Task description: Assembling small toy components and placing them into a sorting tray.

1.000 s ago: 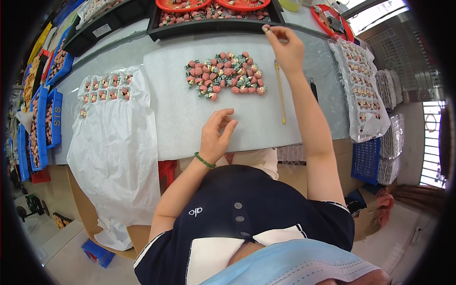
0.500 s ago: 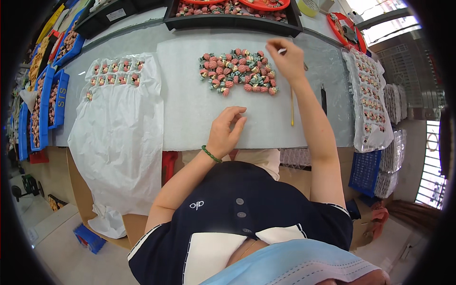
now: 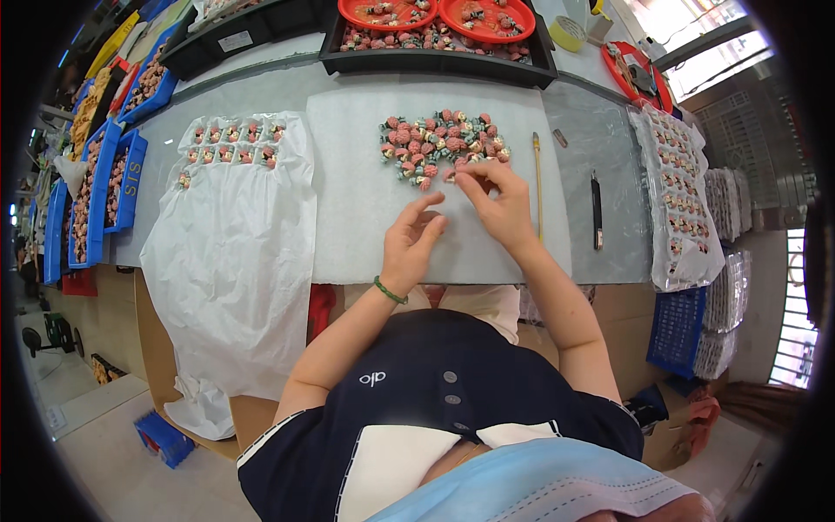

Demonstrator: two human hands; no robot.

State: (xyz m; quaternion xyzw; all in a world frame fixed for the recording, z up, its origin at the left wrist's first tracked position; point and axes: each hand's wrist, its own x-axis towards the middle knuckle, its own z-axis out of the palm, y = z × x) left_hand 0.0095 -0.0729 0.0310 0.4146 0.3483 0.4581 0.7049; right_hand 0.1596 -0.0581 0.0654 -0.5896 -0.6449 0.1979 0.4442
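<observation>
My right hand [image 3: 497, 202] is closed in a pinch on a small pink-haired figurine [image 3: 450, 176] at the near edge of a pile. That pile of similar pink and grey-green figurines [image 3: 422, 139] lies on a white foam sheet [image 3: 348, 187]. Just left of it, my left hand [image 3: 412, 242] hovers above the sheet, thumb and fingers apart with nothing between them. A green bead bracelet [image 3: 390, 291] circles the left wrist. At the left, a tray with white tissue [image 3: 230, 209] has two filled rows of figurines and one more starting a third row.
A black crate [image 3: 435, 63] holding figurines and two red round trays [image 3: 487, 22] stands at the back. Right of the foam lie a thin yellow brush [image 3: 537, 187] and a black pen-like tool [image 3: 597, 209]. A filled tray [image 3: 678, 191] sits far right; blue bins [image 3: 126, 178] line the left.
My right hand has come from beyond the pile's right side down toward my left hand, now with a figurine in its fingertips. The left hand has barely moved; the whole view has shifted slightly.
</observation>
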